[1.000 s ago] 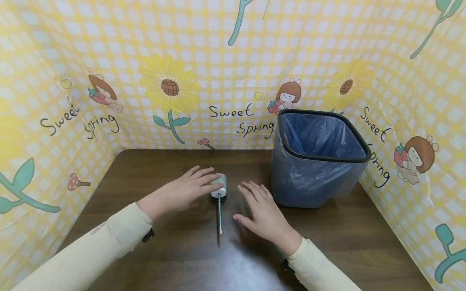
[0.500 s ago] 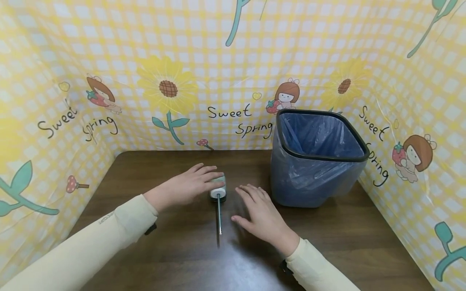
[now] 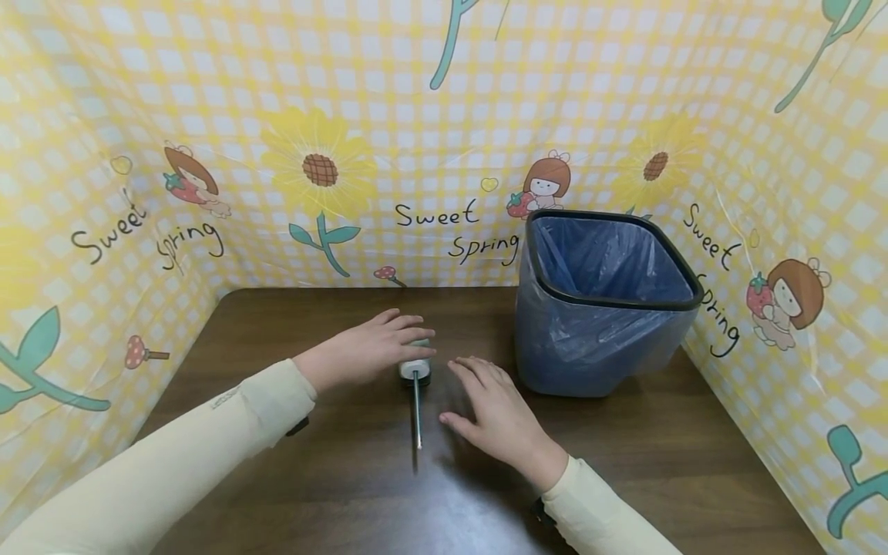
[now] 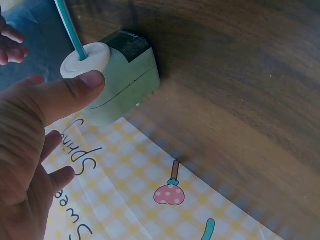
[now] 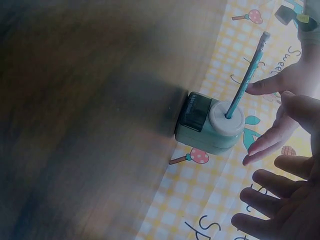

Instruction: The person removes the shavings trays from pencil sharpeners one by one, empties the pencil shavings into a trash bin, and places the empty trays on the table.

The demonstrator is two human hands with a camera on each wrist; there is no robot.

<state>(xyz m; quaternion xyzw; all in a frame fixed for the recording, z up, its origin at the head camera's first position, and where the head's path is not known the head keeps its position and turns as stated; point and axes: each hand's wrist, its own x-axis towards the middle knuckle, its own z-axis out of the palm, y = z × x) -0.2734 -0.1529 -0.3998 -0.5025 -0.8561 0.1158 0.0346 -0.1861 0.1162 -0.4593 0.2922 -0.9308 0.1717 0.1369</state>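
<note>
A pale green pencil sharpener [image 3: 415, 372] with a white round top and a dark window stands on the table. A teal pencil [image 3: 418, 416] sticks out of the white top [image 4: 87, 60], its other end pointing towards me in the head view. My left hand [image 3: 371, 351] is over the sharpener from the left, fingers extended. In the left wrist view its thumb [image 4: 70, 97] overlaps the sharpener's body; whether it touches is unclear. My right hand [image 3: 499, 412] hovers to the right of the sharpener, apart from it, with relaxed fingers and nothing held.
To the right stands a bin [image 3: 607, 347] with a black rim and a bluish plastic liner, close beyond my right hand. A yellow checked cloth [image 3: 416, 154] encloses the brown wooden table [image 3: 312, 478] at the back and both sides.
My left hand has shifted right and covers more of the sharpener. My right hand, the sharpener, the pencil and the bin stay nearly where they were.
</note>
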